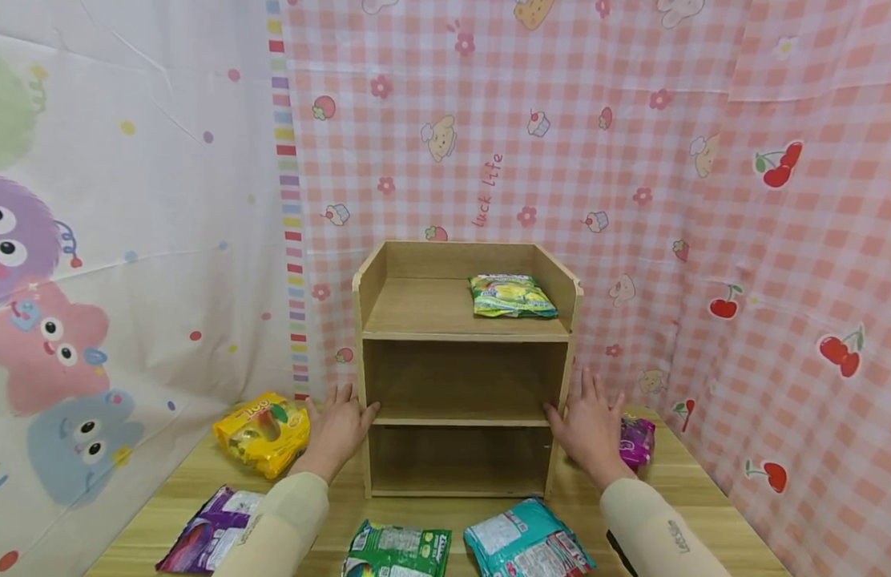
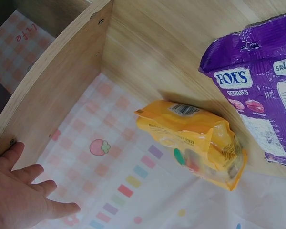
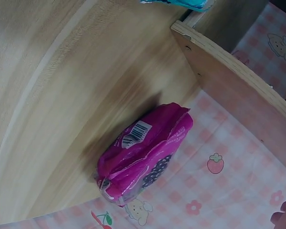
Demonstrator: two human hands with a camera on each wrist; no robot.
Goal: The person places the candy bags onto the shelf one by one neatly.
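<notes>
A small wooden shelf (image 1: 465, 336) with three levels stands in the middle of the head view. At its left side is my left hand (image 1: 340, 425), fingers extended along the outer panel and thumb at the front edge. My right hand (image 1: 588, 421) mirrors it on the right side, fingers straight and thumb by the front edge. Neither hand holds anything. On the top level, toward the right, lies a green and yellow snack bag (image 1: 513, 296). Only fingertips (image 3: 285, 217) of the right hand show in the right wrist view.
Beside my left hand lie a yellow candy bag (image 2: 195, 138) and a purple Fox's bag (image 2: 257, 90). A magenta bag (image 3: 145, 152) lies near my right hand. Green (image 1: 397, 551) and teal (image 1: 528, 541) bags lie before the shelf. Patterned cloth (image 1: 489, 120) hangs behind.
</notes>
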